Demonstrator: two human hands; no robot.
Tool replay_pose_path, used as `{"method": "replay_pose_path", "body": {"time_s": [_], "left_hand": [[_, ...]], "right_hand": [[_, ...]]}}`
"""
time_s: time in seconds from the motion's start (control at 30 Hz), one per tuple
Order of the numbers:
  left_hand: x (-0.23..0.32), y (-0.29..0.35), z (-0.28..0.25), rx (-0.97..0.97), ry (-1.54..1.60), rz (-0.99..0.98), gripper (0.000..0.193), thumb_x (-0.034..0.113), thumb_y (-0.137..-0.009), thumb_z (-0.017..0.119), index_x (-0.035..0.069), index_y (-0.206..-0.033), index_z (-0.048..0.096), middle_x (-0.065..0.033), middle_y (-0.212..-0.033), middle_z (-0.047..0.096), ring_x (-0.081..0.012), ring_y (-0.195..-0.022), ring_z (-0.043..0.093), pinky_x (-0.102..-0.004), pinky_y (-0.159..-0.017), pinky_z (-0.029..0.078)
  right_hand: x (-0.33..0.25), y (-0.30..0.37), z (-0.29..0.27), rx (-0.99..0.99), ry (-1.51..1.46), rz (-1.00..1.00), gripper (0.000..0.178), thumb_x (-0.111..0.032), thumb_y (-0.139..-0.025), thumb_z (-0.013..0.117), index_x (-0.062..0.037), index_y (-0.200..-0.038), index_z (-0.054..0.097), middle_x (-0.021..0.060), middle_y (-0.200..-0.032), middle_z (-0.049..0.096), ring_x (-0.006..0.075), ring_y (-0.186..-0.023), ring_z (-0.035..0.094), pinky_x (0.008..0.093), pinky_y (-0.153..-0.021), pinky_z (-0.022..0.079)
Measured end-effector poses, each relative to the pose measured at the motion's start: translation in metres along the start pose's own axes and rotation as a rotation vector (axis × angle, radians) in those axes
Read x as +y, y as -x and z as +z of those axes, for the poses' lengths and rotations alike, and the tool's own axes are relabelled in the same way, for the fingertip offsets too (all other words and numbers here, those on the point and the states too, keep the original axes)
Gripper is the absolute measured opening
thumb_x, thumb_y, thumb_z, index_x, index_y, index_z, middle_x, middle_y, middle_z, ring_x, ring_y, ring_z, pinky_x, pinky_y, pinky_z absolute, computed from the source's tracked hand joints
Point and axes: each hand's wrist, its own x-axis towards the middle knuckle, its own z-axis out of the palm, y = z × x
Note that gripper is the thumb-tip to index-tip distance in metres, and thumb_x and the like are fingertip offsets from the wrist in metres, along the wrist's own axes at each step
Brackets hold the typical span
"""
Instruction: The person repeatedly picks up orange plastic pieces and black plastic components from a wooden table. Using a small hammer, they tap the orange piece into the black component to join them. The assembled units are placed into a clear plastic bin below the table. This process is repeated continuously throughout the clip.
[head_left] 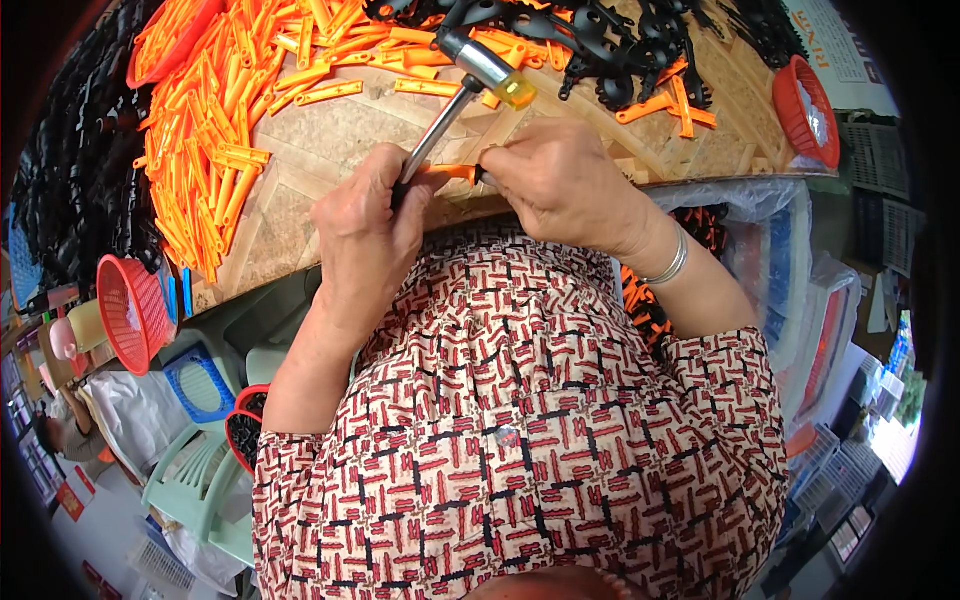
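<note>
My left hand [375,210] is closed round the black grip of a mallet [440,130] with a metal shaft, a shiny head and a yellow tip. The same hand also seems to hold an orange plastic handle [452,172] near the table's front edge. My right hand [560,185] pinches a small black part [479,174] at that handle's right end; the rest of it is hidden by my fingers. Behind the mallet lie loose orange handles [330,92] and a heap of black plastic utensil heads [600,40].
A big heap of orange handles [205,150] covers the table's left side, with black pieces [80,170] beyond it. Red baskets stand at the left edge [135,312] and right corner [805,112]. A pale green chair [205,490] is at lower left, plastic-lined crates [790,270] at right.
</note>
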Motion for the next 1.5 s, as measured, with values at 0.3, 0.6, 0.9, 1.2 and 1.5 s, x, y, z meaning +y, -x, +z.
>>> {"method": "replay_pose_path", "body": {"time_s": [0.3,0.6,0.9,1.2,1.5], "left_hand": [[-0.003,0.009,-0.003,-0.023,-0.044,0.287,0.018,-0.001,-0.084,0.075,0.003,-0.087,0.057,-0.0095,-0.069,0.054,-0.0229,-0.056,0.054,-0.0345,-0.053,0.044],[-0.003,-0.001,-0.005,-0.087,-0.005,0.259,0.018,0.0,-0.084,0.075,0.003,-0.091,0.059,-0.0109,-0.073,0.059,-0.0263,-0.06,0.058,-0.0348,-0.057,0.046],[-0.011,0.0,-0.015,-0.168,0.092,0.125,0.019,-0.002,-0.081,0.074,0.002,-0.095,0.063,-0.0122,-0.08,0.066,-0.0278,-0.073,0.069,-0.035,-0.063,0.053],[-0.016,-0.005,-0.011,-0.15,0.056,0.213,0.017,-0.004,-0.084,0.071,0.004,-0.098,0.067,-0.0091,-0.079,0.065,-0.0193,-0.067,0.066,-0.0293,-0.062,0.051],[0.0,-0.013,-0.011,-0.217,-0.198,0.162,0.016,0.003,-0.083,0.072,0.003,-0.088,0.057,-0.0154,-0.078,0.062,-0.035,-0.071,0.066,-0.0396,-0.06,0.051]], "right_hand": [[-0.011,0.024,0.01,0.013,-0.35,0.282,0.008,-0.013,-0.082,0.065,-0.0063,-0.078,0.063,0.0136,-0.064,0.061,0.0357,-0.063,0.066,0.0457,-0.057,0.051],[-0.004,0.027,0.008,-0.136,-0.695,0.519,0.018,-0.017,-0.088,0.068,-0.0006,-0.089,0.072,0.0205,-0.067,0.06,0.033,-0.057,0.06,0.0397,-0.058,0.046],[0.003,0.013,0.0,-0.287,-0.914,0.715,0.02,-0.019,-0.09,0.067,-0.0001,-0.088,0.072,0.011,-0.058,0.061,0.0174,-0.05,0.058,0.0343,-0.052,0.044],[0.007,0.009,0.0,-0.341,-0.854,0.684,0.021,-0.019,-0.091,0.065,0.0002,-0.088,0.073,0.0052,-0.055,0.058,0.0109,-0.051,0.057,0.0303,-0.051,0.044],[-0.003,0.017,0.013,-0.112,-0.579,0.483,0.014,-0.016,-0.087,0.067,-0.0034,-0.081,0.067,0.0197,-0.071,0.064,0.0339,-0.067,0.066,0.0424,-0.058,0.05]]}}
